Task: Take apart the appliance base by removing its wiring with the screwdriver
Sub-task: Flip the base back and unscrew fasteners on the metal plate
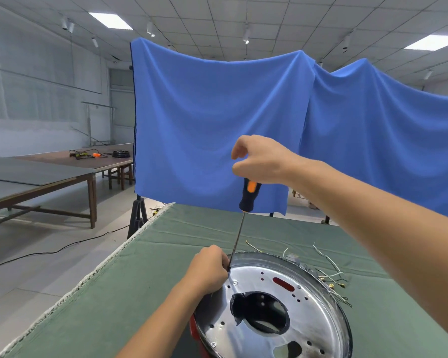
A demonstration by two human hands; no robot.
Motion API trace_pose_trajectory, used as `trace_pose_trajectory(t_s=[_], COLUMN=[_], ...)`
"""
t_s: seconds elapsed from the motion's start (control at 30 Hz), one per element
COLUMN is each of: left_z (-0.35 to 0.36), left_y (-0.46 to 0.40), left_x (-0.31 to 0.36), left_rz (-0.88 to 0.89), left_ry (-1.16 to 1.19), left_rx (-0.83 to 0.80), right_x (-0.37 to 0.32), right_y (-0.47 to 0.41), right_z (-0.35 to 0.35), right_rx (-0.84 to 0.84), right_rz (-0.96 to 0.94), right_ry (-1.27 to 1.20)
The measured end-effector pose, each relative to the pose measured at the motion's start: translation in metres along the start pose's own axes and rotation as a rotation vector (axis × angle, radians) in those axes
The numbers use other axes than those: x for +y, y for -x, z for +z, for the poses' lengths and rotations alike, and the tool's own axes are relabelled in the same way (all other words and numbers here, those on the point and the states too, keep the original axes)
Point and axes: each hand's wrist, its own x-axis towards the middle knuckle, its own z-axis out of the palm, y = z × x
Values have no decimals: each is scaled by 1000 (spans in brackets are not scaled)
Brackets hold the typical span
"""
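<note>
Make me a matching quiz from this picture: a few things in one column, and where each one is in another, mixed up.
Things:
1. screwdriver
2. loose wires
3. blue cloth
4. appliance base

Places:
A. hanging behind the table
B. lying on the green cloth, right of the base
C. upright, handle top gripped by the right hand
D. steadied at its rim by the left hand

Pairs: 1-C, 2-B, 3-A, 4-D

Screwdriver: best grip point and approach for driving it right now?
Grip the black-and-orange handle of the screwdriver from above, as the right hand does: the shaft stands nearly upright, tip down at the rim of the appliance base. The left hand pinches the shaft low, steadying it.
</note>
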Motion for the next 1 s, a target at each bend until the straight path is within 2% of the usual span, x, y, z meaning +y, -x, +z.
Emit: trace_pose_trajectory(t_s=[0.07,0.17,0.3,0.37,0.5,0.67,0.73,0.87,1.0], left_z=[0,1,1,1,2,3,3,3,3], left_y=[-1,-1,0,0,-1,1,0,0,0], left_x=[0,0,0,-1,-2,-1,-1,0,0], left_rz=[-2,-4,-8,-13,-12,-5,-2,11,2], left_ry=[1,-3,4,8,4,-22,-40,-55,-66], left_rx=[3,5,2,-1,2,14,25,46,52], right_x=[-3,0,-2,-3,-2,5,12,25,32], right_y=[2,-1,-3,-1,-1,3,9,13,16], right_z=[-1,3,-8,-10,-1,-6,2,15,11], right_rx=[-31,52,-135,-174,-45,-121,-74,139,110], right_rz=[30,103,114,113,104,87,100,59,41], right_ry=[4,274,-9,-58,47,-212,-248,-253,-393])
